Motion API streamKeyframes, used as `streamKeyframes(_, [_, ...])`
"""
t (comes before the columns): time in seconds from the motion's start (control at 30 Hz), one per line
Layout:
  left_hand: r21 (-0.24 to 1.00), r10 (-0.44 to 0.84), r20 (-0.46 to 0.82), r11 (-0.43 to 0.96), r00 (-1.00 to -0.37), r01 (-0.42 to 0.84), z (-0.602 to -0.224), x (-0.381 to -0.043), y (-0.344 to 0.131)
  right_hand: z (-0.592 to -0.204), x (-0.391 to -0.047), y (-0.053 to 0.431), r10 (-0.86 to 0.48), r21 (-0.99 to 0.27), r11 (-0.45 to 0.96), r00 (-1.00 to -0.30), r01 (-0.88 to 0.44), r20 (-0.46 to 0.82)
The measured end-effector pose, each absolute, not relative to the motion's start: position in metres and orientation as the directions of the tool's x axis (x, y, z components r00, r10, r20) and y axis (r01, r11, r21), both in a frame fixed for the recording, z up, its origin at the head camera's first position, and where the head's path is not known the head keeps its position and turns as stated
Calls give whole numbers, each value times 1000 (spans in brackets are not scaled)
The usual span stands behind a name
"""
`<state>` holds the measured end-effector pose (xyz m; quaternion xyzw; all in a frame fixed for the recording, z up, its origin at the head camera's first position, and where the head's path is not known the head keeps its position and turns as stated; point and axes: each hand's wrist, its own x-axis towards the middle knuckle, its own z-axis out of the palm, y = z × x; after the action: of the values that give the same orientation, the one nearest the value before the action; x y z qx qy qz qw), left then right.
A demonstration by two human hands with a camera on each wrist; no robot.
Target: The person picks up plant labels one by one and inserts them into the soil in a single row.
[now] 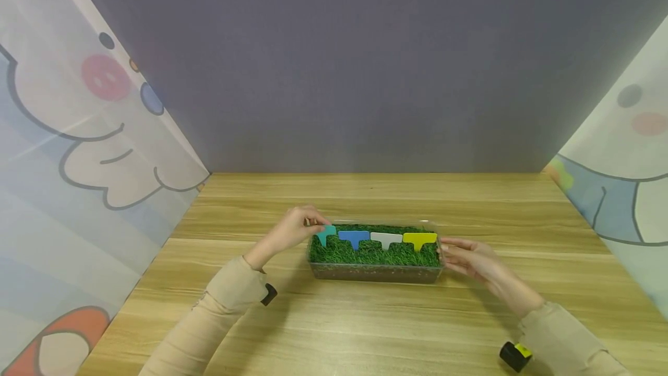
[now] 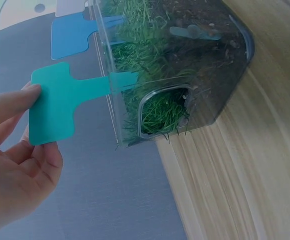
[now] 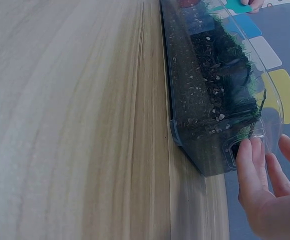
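Note:
A clear plastic box [image 1: 376,274] with dark soil and green grass [image 1: 376,256] stands on the table. Four T-shaped plant labels stand in a row in the grass: teal [image 1: 326,233], blue [image 1: 354,235], white [image 1: 386,238] and yellow [image 1: 420,238]. At the left end, my left hand [image 1: 294,230] pinches the wide top of the teal label between thumb and fingers; its stem reaches down into the grass. My right hand [image 1: 482,267] rests its extended fingers against the box's right end, fingertips by the handle cutout [image 3: 233,150] in the right wrist view.
The wooden table [image 1: 334,324] extends around the box, up to a grey wall [image 1: 365,74] at the back. Panels with cartoon prints [image 1: 94,132] flank it on both sides. A black wrist device [image 1: 515,357] shows by the right sleeve.

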<state>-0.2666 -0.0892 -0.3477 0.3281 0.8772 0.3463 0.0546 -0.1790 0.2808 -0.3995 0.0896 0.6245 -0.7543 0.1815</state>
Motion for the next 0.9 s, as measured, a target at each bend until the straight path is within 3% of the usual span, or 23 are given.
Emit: streamKeyframes(0.9, [648,647,132,517,-751,559,-360,-265,-90,-400,-179,280,-131,-912,-108,-915,395,-381])
